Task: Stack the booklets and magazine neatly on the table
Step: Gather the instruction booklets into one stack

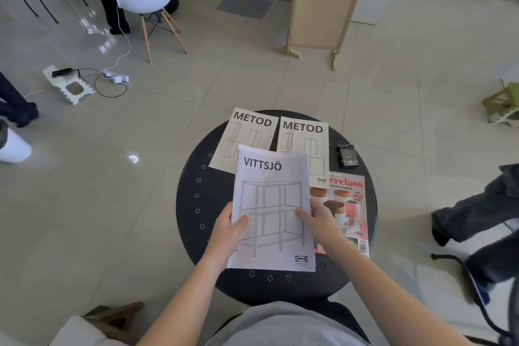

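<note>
Holding the VITTSJÖ booklet (271,205) with both hands, I had it over the middle of the round black worktop (191,205). My left hand (227,232) clamped its left edge: thumb on the cover, the other fingers hidden underneath. My right hand (318,219) took the right edge the same way, thumb lying across the shelf drawing, fingers tucked under the sheet. So both sets of fingers were closed on that one booklet, pinching it at mid-height from either side. Couldn't tell whether its lower edge touched the worktop or floated just above.

The left METOD booklet (244,136) and the right METOD booklet (304,137) lay flat at the far side, side by side, their near corners covered by the held booklet. The magazine (349,205) lay flat at the right, partly under my right hand and the right METOD booklet. A small black box (347,156) sat beyond the magazine, near the rim.
</note>
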Tool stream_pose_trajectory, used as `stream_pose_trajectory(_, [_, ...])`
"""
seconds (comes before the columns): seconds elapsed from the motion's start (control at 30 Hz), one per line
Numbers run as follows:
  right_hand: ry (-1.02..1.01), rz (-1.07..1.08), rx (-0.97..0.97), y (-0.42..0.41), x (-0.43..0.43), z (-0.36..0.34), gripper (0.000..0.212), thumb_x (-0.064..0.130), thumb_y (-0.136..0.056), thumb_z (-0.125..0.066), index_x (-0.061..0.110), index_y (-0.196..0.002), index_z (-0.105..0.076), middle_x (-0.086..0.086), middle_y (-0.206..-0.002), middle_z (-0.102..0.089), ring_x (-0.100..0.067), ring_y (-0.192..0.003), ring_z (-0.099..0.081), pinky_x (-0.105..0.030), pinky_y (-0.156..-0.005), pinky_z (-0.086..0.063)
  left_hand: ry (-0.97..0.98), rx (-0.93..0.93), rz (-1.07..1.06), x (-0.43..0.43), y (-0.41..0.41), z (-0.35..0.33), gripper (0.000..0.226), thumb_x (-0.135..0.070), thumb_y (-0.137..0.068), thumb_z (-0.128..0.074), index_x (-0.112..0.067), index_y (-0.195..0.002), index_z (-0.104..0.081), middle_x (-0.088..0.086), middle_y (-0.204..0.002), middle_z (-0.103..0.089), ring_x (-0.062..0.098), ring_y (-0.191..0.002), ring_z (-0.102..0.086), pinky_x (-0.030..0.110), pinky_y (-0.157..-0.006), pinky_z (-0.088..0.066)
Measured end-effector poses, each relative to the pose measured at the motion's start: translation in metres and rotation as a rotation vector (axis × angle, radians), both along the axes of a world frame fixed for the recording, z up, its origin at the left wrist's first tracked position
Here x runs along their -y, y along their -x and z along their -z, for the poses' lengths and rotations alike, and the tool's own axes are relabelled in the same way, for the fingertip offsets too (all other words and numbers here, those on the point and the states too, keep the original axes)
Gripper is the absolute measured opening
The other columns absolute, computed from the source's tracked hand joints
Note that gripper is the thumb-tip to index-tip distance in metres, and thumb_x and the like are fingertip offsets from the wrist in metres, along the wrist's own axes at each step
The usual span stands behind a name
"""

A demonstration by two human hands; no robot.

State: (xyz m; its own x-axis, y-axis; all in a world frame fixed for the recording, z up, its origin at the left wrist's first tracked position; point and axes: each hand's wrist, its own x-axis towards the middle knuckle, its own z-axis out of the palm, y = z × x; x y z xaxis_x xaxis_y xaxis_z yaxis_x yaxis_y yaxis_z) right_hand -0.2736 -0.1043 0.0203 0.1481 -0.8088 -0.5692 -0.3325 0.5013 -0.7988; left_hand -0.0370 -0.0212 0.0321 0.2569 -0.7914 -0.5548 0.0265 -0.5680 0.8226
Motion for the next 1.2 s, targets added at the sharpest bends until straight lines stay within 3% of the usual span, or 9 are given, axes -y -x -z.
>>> stream_pose_trajectory(0.13, [-0.058, 0.077, -0.012, 0.021, 0.010, 0.004, 0.021, 0.018, -0.108, -0.060, 0.023, -0.125, -0.071, -0.007, -0.114, -0.081, -0.034, -0.100, -0.080, -0.056, -0.090, -0.066, 0.005, 0.000, -0.007, 0.010, 0.001, -0.005, 0.037, -0.020, -0.111, -0.060, -0.054, -0.122, -0.069, -0.026, -0.121, -0.079, 0.001, -0.115, -0.075, 0.029, -0.091, -0.060])
stream_pose_trajectory(0.23, [-0.085, 0.198, -0.001, 0.035, 0.018, 0.004, 0.014, 0.019, -0.107, -0.064, 0.019, -0.119, -0.071, -0.008, -0.111, -0.081, -0.032, -0.083, -0.083, -0.049, -0.075, -0.070, 0.016, 0.001, -0.038, 0.016, -0.001, -0.004, 0.037, -0.020, -0.110, -0.060, -0.054, -0.120, -0.069, -0.026, -0.120, -0.080, 0.006, -0.117, -0.075, 0.030, -0.091, -0.061])
stream_pose_trajectory(0.33, [-0.047, 0.228, -0.112, 0.049, 0.030, 0.010, 0.018, 0.020, -0.105, -0.066, 0.018, -0.123, -0.070, -0.005, -0.114, -0.077, -0.028, -0.088, -0.081, -0.046, -0.077, -0.070, 0.002, 0.004, -0.061, 0.020, -0.001, -0.003, 0.034, -0.024, -0.111, -0.060, -0.056, -0.117, -0.068, -0.030, -0.115, -0.079, 0.008, -0.119, -0.073, 0.029, -0.085, -0.060])
stream_pose_trajectory(0.43, [-0.031, 0.260, -0.152, 0.057, 0.044, 0.015, 0.025, 0.014, -0.106, -0.063, 0.012, -0.130, -0.066, -0.012, -0.106, -0.077, -0.025, -0.087, -0.078, -0.030, -0.061, -0.065, -0.011, -0.006, -0.067, 0.025, -0.001, 0.000, 0.034, -0.025, -0.110, -0.061, -0.058, -0.116, -0.068, -0.029, -0.115, -0.079, 0.010, -0.119, -0.073, 0.034, -0.088, -0.063])
stream_pose_trajectory(0.6, [-0.046, 0.273, -0.204, 0.058, 0.073, 0.020, 0.030, 0.015, -0.105, -0.061, 0.014, -0.135, -0.062, -0.011, -0.111, -0.077, -0.039, -0.093, -0.081, -0.059, -0.090, -0.065, -0.023, -0.016, -0.087, 0.035, -0.002, 0.007, 0.034, -0.024, -0.110, -0.060, -0.056, -0.116, -0.069, -0.028, -0.116, -0.079, 0.012, -0.120, -0.073, 0.041, -0.092, -0.063])
stream_pose_trajectory(0.77, [-0.017, 0.240, -0.332, 0.053, 0.108, 0.024, 0.042, 0.024, -0.102, -0.065, 0.016, -0.143, -0.058, -0.001, -0.127, -0.067, -0.010, -0.069, -0.062, -0.026, -0.053, -0.052, -0.037, 0.011, -0.106, 0.043, -0.004, 0.013, 0.031, -0.023, -0.112, -0.059, -0.050, -0.124, -0.067, -0.015, -0.127, -0.078, 0.017, -0.125, -0.070, 0.051, -0.104, -0.061])
stream_pose_trajectory(1.0, [-0.047, 0.190, -0.349, 0.041, 0.163, 0.042, 0.055, 0.024, -0.103, -0.066, 0.012, -0.152, -0.046, -0.007, -0.134, -0.061, -0.027, -0.098, -0.066, -0.041, -0.080, -0.056, -0.072, 0.044, -0.165, 0.051, -0.006, 0.018, 0.033, -0.021, -0.111, -0.059, -0.053, -0.118, -0.067, -0.023, -0.118, -0.079, 0.010, -0.122, -0.069, 0.039, -0.098, -0.059])
stream_pose_trajectory(1.13, [-0.071, 0.198, -0.387, 0.033, 0.184, 0.061, 0.059, 0.018, -0.103, -0.065, 0.008, -0.155, -0.040, 0.002, -0.098, -0.057, -0.014, -0.077, -0.059, -0.030, -0.060, -0.048, -0.097, 0.037, -0.216, 0.054, -0.007, 0.022, 0.036, -0.016, -0.110, -0.059, -0.049, -0.121, -0.068, -0.028, -0.117, -0.079, 0.008, -0.121, -0.071, 0.030, -0.090, -0.058])
stream_pose_trajectory(1.2, [-0.088, 0.192, -0.405, 0.030, 0.192, 0.068, 0.062, 0.016, -0.102, -0.065, 0.007, -0.157, -0.037, -0.007, -0.113, -0.064, -0.018, -0.083, -0.063, -0.033, -0.066, -0.051, -0.109, 0.033, -0.239, 0.057, -0.004, 0.024, 0.036, -0.016, -0.110, -0.059, -0.049, -0.123, -0.068, -0.028, -0.118, -0.079, 0.008, -0.122, -0.071, 0.028, -0.088, -0.057])
